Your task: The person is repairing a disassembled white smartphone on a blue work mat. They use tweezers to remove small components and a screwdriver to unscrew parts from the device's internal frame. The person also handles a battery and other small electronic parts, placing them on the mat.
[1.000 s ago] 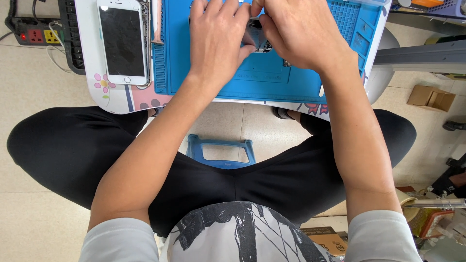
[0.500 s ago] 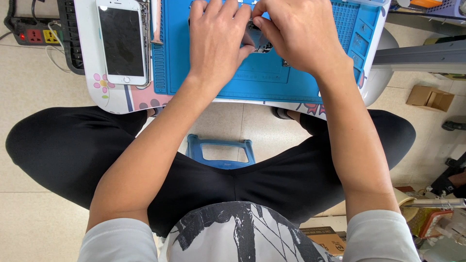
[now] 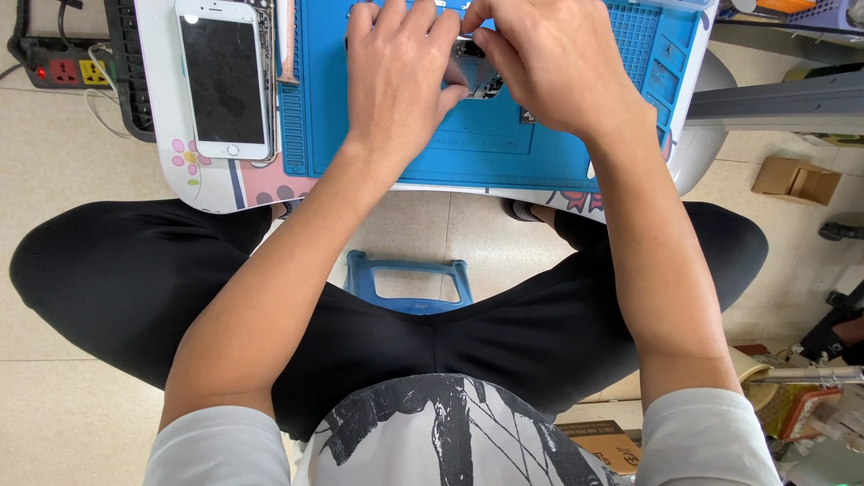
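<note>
Across the last second little changes: our hands stay bunched together over the blue rubber work mat (image 3: 504, 135) at the top centre of the frame, so the fiddly work continues. Our left hand (image 3: 396, 76) and right hand (image 3: 549, 67) both pinch a small dark metal phone part (image 3: 475, 76). At upper left the white smartphone (image 3: 223, 76) lies untouched on the white surface (image 3: 193, 171) with its pink flower sticker (image 3: 186, 157). A small brown cardboard box (image 3: 796, 180) sits at the right.

The blue work mat (image 3: 504, 153) looks like matt, moulded rubber with ribbed edges. The white phone (image 3: 223, 76) has a glossy glass face. The small part (image 3: 477, 76) between the hands shows dull metal. The bench (image 3: 207, 171) is smooth printed plastic.
</note>
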